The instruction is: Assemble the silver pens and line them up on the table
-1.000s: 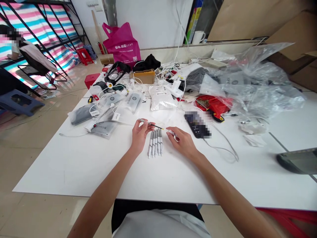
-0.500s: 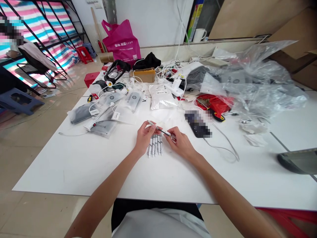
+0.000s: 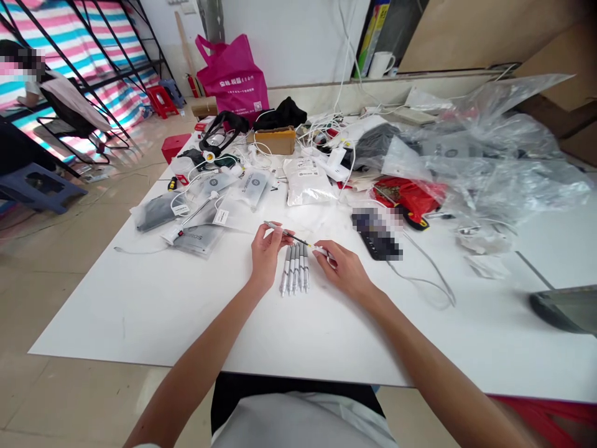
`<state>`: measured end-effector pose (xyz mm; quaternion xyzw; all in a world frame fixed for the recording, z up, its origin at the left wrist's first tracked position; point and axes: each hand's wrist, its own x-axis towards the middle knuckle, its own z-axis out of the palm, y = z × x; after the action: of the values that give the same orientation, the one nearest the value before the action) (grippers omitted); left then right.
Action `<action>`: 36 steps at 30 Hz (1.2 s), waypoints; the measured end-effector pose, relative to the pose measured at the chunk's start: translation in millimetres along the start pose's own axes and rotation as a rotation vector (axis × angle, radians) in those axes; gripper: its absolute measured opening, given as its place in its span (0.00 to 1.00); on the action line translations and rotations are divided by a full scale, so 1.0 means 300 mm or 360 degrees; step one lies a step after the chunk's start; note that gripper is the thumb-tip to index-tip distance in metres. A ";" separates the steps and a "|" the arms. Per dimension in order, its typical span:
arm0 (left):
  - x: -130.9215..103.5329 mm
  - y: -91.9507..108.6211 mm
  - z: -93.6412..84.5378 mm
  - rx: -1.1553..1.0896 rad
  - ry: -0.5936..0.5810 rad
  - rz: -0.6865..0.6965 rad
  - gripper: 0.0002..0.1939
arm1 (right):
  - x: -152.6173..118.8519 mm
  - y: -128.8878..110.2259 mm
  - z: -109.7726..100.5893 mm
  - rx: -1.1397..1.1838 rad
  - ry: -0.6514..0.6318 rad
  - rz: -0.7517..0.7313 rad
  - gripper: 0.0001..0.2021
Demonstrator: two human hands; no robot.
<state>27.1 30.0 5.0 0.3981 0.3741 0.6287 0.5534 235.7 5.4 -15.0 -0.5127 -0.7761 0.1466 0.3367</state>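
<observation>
— White and grey, is that what is pinched in the left hand (image 3: pixel 264 255)?

— Yes. A slim pen barrel (image 3: pixel 276 228) is clamped between its thumb and fingertips, held tilted just above the table (image 3: pixel 140 298), with a thin dark refill (image 3: pixel 298 240) seen running out of it toward the right.

— And the right hand (image 3: pixel 344 271)?

— Its fingers are closed together on a small white pen piece (image 3: pixel 323 251) at the far end of that refill. Whether the piece is joined to the refill cannot be told.

— What is found between the two hands?

— A row of finished pens (image 3: pixel 295 269) is laid flat on the tabletop, side by side and touching, pointing away from the person. The held barrel is kept just beyond their far ends.

— Further out?

— A blurred dark device (image 3: pixel 377 234) with a grey cable (image 3: pixel 426 274) is seen to the right of the right hand. Packets in clear plastic (image 3: pixel 198 239) are spread to the left, a white pouch (image 3: pixel 308 182) lies beyond the hands, and a pink bag (image 3: pixel 233 78) is stood at the far edge. Crumpled clear plastic sheeting (image 3: pixel 489 162) is heaped at the far right.
</observation>
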 end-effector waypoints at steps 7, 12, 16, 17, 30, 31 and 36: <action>0.000 -0.015 0.001 -0.0020 0.0104 0.0036 0.20 | -0.001 0.002 -0.001 0.0008 0.0026 0.0015 0.15; 0.004 -0.006 -0.001 -0.0023 0.0142 0.0078 0.20 | 0.000 -0.001 -0.003 0.0009 0.0016 0.0006 0.15; 0.002 -0.006 -0.003 -0.0004 0.0044 0.0033 0.20 | 0.000 0.002 -0.001 -0.0010 0.0011 0.0021 0.14; 0.001 -0.006 -0.003 -0.0011 0.0021 0.0021 0.19 | 0.000 0.003 -0.001 -0.0013 0.0011 0.0031 0.14; -0.039 -0.021 0.028 0.0185 -0.0349 -0.0115 0.17 | -0.007 -0.006 0.018 0.0207 -0.0035 0.0077 0.11; -0.042 -0.022 0.030 0.0199 -0.0373 -0.0117 0.17 | -0.008 -0.006 0.021 0.0230 -0.0034 0.0077 0.11; -0.044 -0.026 0.028 0.0250 -0.0397 -0.0152 0.16 | -0.008 -0.006 0.022 0.0207 -0.0028 0.0013 0.10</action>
<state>38.9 18.0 0.2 0.4968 0.3692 0.5161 0.5920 230.6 3.4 -19.8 -0.4915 -0.7657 0.2027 0.3619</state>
